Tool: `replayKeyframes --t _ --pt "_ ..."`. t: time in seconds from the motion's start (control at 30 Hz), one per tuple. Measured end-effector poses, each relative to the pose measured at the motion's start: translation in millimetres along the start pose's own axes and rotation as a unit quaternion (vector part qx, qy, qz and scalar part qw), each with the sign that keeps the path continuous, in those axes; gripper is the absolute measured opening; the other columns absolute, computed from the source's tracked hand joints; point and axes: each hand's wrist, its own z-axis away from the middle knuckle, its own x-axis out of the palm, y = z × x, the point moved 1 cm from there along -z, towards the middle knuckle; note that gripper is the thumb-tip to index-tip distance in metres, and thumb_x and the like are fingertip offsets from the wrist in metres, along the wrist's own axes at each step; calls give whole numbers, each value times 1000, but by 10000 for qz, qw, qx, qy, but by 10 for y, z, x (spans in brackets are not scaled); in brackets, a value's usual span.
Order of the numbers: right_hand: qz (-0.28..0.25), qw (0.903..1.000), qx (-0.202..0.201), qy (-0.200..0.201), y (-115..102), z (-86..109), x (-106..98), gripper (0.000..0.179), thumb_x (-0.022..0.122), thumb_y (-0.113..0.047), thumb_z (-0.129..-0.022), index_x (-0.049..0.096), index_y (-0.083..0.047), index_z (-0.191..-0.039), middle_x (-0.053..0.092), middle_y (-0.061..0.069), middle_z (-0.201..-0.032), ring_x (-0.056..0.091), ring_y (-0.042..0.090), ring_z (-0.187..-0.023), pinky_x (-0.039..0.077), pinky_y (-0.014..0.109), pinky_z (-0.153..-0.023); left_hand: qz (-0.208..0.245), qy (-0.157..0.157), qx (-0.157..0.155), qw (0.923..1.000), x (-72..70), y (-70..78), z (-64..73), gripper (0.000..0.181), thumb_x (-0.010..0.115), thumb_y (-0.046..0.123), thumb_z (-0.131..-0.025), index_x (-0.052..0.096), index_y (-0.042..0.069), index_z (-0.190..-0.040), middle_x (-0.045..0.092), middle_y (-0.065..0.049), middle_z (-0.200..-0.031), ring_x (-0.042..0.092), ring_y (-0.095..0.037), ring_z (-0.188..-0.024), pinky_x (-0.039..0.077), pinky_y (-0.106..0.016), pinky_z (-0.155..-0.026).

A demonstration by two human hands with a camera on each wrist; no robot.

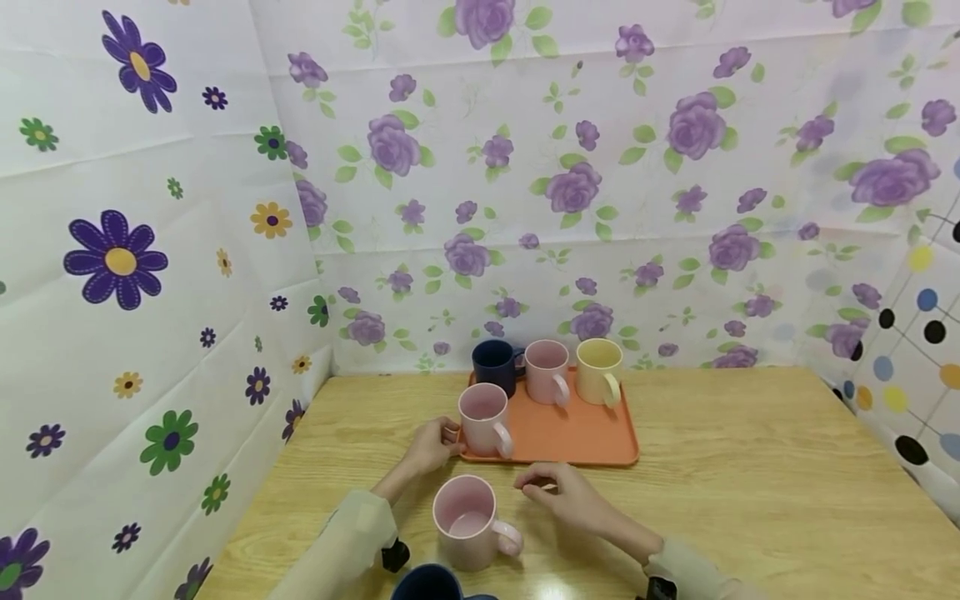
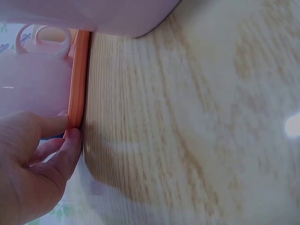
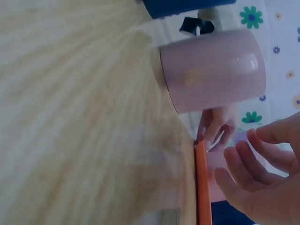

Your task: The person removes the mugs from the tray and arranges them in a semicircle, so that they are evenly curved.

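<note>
An orange tray (image 1: 573, 433) lies on the wooden table. My left hand (image 1: 431, 446) pinches its rim at the front left corner, with thumb and fingers at the edge in the left wrist view. Beside that hand, a pink mug (image 1: 478, 429) stands upright on the tray. Behind it are a navy mug (image 1: 491, 379), a second pink mug (image 1: 543, 379) and a yellow mug (image 1: 596, 383), in a back row. My right hand (image 1: 566, 497) hovers just in front of the tray, fingers loosely bent, holding nothing. Between my forearms another pink mug (image 1: 467, 546) stands on the table.
Nearest me, another navy mug (image 1: 427, 586) is cut off by the lower edge of the head view. The wooden table (image 1: 750, 467) extends to both sides. Flower-printed sheets (image 1: 480, 208) stand behind and to the left, with a dotted sheet (image 1: 915, 350) at right.
</note>
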Motion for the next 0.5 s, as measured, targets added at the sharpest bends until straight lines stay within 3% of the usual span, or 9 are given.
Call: replayKeyframes --t 0.3,0.5 --pt "159 9969 129 766 60 -180 -4 19 59 -3 -93 64 -1 -111 68 15 -109 64 24 -103 54 26 -87 46 -6 -89 9999 2 -29 1 31 74 -3 -79 60 -10 -106 69 -21 -91 67 -26 -82 58 -31 -72" --pt "74 9924 278 1195 72 -317 21 28 62 -6 -92 58 1 -119 65 15 -111 62 27 -104 55 33 -88 19 14 17 10000 12 -47 -7 30 74 -1 -80 61 -10 -105 69 -21 -90 67 -26 -82 58 -31 -71"
